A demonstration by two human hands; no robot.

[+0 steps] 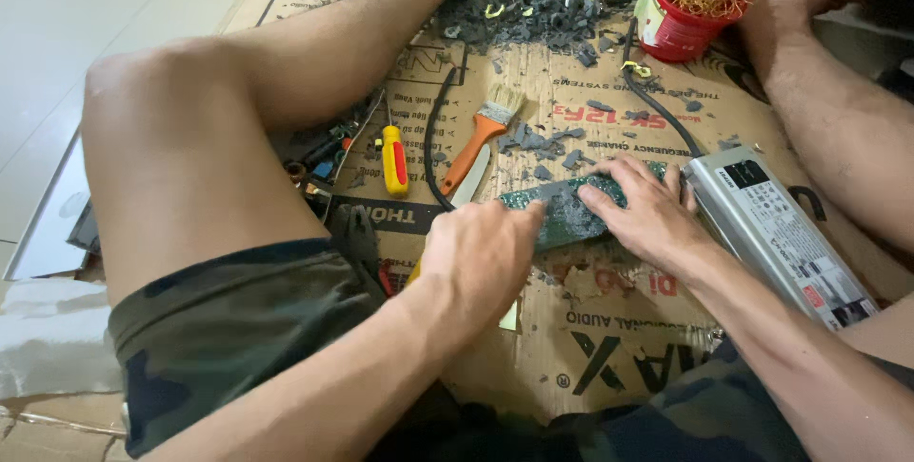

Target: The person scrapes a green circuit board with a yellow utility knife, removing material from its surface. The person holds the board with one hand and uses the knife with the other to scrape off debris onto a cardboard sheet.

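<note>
1. A seated person's left hand [481, 257] is clenched at the near end of a green circuit board [571, 210]; what the curled fingers enclose cannot be told.
2. The right hand [647, 210] lies on the board's far half, fingers spread and pressing down, not wrapped round it.
3. The board lies on flattened cardboard [609, 348] between the person's legs, coated with grey crumbs.
4. Just right of the board, touching that end, sits a long metal box [781, 234], a black cable [657, 105] running from it.
5. Left of the board lie a brush [481, 138] with an orange handle and a yellow screwdriver [394, 159].
6. Beyond the board are a heap of grey chips [524, 10] and a red tub [681, 15] of copper wire.
</note>
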